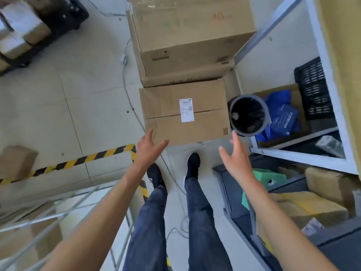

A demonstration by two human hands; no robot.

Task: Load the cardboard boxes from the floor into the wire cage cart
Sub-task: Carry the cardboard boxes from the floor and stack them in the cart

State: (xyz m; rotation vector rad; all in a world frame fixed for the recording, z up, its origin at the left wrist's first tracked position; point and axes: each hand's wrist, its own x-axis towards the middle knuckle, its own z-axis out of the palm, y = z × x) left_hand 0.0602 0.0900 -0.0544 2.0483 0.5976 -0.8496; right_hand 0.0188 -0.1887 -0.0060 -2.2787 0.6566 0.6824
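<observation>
A flat cardboard box (pixel 203 106) with a white shipping label lies on the floor straight ahead of my feet. Behind it stands a much larger cardboard box (pixel 187 34). My left hand (pixel 149 147) hovers open at the labelled box's near left corner, fingers spread. My right hand (pixel 233 155) is open in the air off the box's near right corner, holding nothing. The wire cage cart (pixel 64 214) is at the lower left, blurred, with brown boxes showing through its bars.
A black waste bin (pixel 248 116) stands against the labelled box's right side. White shelving (pixel 328 79) on the right holds blue bags and a black crate. Yellow-black hazard tape (pixel 97 155) and cables cross the floor. A small box (pixel 16 161) sits at left.
</observation>
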